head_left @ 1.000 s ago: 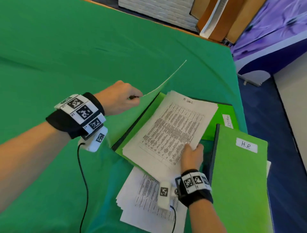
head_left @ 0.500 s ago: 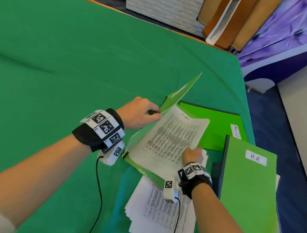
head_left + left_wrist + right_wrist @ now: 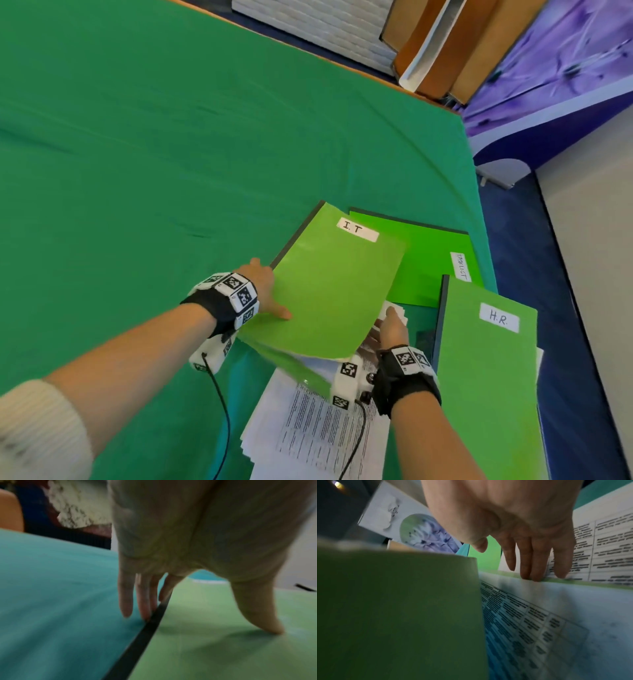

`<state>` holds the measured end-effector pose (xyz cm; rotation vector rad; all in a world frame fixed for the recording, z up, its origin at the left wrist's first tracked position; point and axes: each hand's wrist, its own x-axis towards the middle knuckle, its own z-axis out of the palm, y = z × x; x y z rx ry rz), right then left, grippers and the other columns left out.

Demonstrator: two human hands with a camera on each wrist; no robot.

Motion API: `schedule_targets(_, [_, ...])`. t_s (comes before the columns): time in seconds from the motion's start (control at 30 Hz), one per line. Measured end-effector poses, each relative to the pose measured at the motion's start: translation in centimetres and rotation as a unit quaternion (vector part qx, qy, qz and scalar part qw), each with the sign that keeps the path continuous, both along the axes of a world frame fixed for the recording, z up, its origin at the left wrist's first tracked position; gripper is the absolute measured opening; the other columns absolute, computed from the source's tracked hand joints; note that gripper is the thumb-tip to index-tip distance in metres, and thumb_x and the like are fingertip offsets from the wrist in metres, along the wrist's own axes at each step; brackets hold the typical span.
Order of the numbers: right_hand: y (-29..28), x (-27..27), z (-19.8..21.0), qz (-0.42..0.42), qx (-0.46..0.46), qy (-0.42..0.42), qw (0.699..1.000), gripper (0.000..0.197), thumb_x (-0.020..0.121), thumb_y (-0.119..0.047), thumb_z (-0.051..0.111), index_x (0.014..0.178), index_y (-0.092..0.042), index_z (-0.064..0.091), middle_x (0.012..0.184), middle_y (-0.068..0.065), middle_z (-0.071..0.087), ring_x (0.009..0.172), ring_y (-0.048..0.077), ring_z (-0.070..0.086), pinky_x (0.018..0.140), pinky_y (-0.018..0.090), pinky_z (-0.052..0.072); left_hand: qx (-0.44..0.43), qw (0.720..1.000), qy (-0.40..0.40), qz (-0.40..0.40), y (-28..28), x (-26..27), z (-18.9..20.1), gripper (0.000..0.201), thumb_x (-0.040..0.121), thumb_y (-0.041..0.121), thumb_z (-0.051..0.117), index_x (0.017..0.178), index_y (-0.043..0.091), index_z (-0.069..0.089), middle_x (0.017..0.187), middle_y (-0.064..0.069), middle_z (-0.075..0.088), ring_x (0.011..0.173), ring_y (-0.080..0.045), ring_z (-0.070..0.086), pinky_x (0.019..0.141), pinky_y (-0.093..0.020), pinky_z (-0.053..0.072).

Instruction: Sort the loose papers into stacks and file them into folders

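- White loose papers point(image 3: 308, 431), printed with tables, lie nearest on the green cloth point(image 3: 137, 154).
- Right hand point(image 3: 392, 330) has straight fingers point(image 3: 527, 563) touching sheets under the I.T folder's point(image 3: 335, 284) lifted edge.
- Left hand point(image 3: 265, 291) rests open, thumb point(image 3: 260, 609) pressing its cover.
- H.R. folder point(image 3: 486, 383) lies right; a third folder point(image 3: 424, 260) farther back.

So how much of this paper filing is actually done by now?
One batch looks filed: the I.T folder is nearly shut over printed sheets. The left hand presses its cover down while the right hand rests at the folder's open edge. A loose paper stack near the H.R. folder is unfiled.
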<state>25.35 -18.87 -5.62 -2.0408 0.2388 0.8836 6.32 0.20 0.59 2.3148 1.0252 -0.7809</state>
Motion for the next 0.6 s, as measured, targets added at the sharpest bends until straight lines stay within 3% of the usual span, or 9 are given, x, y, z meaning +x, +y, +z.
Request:
schedule_targets(0.1, [1.0, -1.9, 3.5, -0.007, -0.001, 0.013, 1.0, 0.065, 0.092, -0.065, 0.032, 0.121, -0.012, 0.056, 0.123, 0.014, 0.06, 0.11, 0.035, 0.058, 0.098, 0.052, 0.047, 0.033, 0.997, 0.009, 0.075, -0.4, 0.9, -1.2, 0.116, 0.058, 0.077, 0.072, 0.139, 0.004, 0.034, 0.137, -0.018, 0.037, 0.128, -0.033, 0.042, 0.105, -0.045, 0.042])
schedule_targets(0.2, [1.0, -1.6, 2.0, -0.025, 0.02, 0.032, 0.999, 0.115, 0.055, -0.096, 0.034, 0.139, -0.019, 0.05, 0.134, 0.008, 0.057, 0.118, 0.032, 0.057, 0.102, 0.053, 0.044, 0.048, 0.993, 0.01, 0.105, -0.1, 1.6, -1.7, 0.119, 0.047, 0.08, 0.075, 0.134, 0.008, 0.036, 0.131, -0.014, 0.042, 0.124, -0.031, 0.045, 0.102, -0.046, 0.044])
schedule_targets(0.23, [1.1, -1.6, 1.4, -0.022, 0.018, 0.038, 0.999, 0.123, 0.045, -0.1, 0.037, 0.14, -0.022, 0.048, 0.137, 0.007, 0.056, 0.121, 0.032, 0.055, 0.104, 0.054, 0.042, 0.061, 0.993, 0.017, 0.103, -0.2, 1.7, -1.7, 0.12, 0.044, 0.081, 0.075, 0.132, 0.009, 0.036, 0.129, -0.012, 0.043, 0.124, -0.03, 0.045, 0.101, -0.046, 0.044])
schedule_targets(0.27, [1.6, -2.1, 2.2, -0.007, 0.013, 0.053, 0.998, 0.124, 0.045, -0.1, 0.042, 0.141, -0.022, 0.047, 0.139, 0.006, 0.053, 0.123, 0.031, 0.053, 0.106, 0.053, 0.04, 0.077, 0.992, 0.021, 0.1, -0.3, 1.9, -1.9, 0.12, 0.043, 0.081, 0.076, 0.131, 0.01, 0.036, 0.128, -0.011, 0.044, 0.123, -0.029, 0.046, 0.102, -0.045, 0.043])
schedule_targets(0.3, [2.2, -3.0, 4.2, 0.019, -0.004, 0.046, 0.999, 0.113, 0.059, -0.092, 0.049, 0.142, -0.017, 0.044, 0.143, 0.008, 0.049, 0.126, 0.031, 0.05, 0.108, 0.048, 0.037, 0.091, 0.991, 0.026, 0.098, -0.6, 1.9, -2.1, 0.119, 0.044, 0.08, 0.077, 0.13, 0.01, 0.036, 0.127, -0.01, 0.044, 0.123, -0.028, 0.046, 0.102, -0.044, 0.044])
schedule_targets(0.37, [2.5, -4.1, 6.2, 0.07, -0.068, 0.019, 0.995, 0.079, 0.087, -0.053, 0.06, 0.145, -0.005, 0.035, 0.147, 0.013, 0.041, 0.131, 0.032, 0.043, 0.106, 0.037, 0.035, 0.105, 0.99, 0.033, 0.093, -1.2, 2.0, -2.4, 0.114, 0.044, 0.077, 0.079, 0.127, 0.011, 0.036, 0.123, -0.008, 0.047, 0.119, -0.025, 0.049, 0.101, -0.041, 0.045])
schedule_targets(0.43, [2.0, -4.2, 5.7, 0.098, -0.126, 0.007, 0.987, 0.074, 0.087, -0.032, 0.066, 0.145, -0.004, 0.03, 0.145, 0.015, 0.042, 0.13, 0.033, 0.044, 0.106, 0.039, 0.037, 0.093, 0.99, 0.031, 0.1, -1.1, 1.6, -2.2, 0.11, 0.045, 0.076, 0.08, 0.124, 0.011, 0.039, 0.119, -0.006, 0.051, 0.115, -0.024, 0.054, 0.099, -0.038, 0.046])
schedule_targets(0.53, [1.5, -4.0, 4.9, 0.12, -0.152, 0.002, 0.981, 0.079, 0.084, -0.029, 0.069, 0.147, -0.005, 0.027, 0.145, 0.015, 0.042, 0.13, 0.034, 0.044, 0.106, 0.042, 0.038, 0.006, 0.986, -0.029, 0.166, -0.2, 0.7, -1.8, 0.1, 0.054, 0.065, 0.084, 0.126, 0.009, 0.044, 0.115, -0.006, 0.057, 0.111, -0.027, 0.059, 0.096, -0.039, 0.049])
schedule_targets(0.6, [1.0, -3.6, 5.5, 0.123, -0.139, -0.001, 0.983, 0.077, 0.087, -0.023, 0.067, 0.147, -0.003, 0.024, 0.148, 0.015, 0.038, 0.133, 0.032, 0.04, 0.103, 0.035, 0.036, -0.09, 0.962, -0.112, 0.23, 0.1, 0.2, -1.7, 0.1, 0.063, 0.049, 0.087, 0.141, 0.008, 0.038, 0.133, -0.01, 0.053, 0.12, -0.03, 0.054, 0.101, -0.041, 0.047])
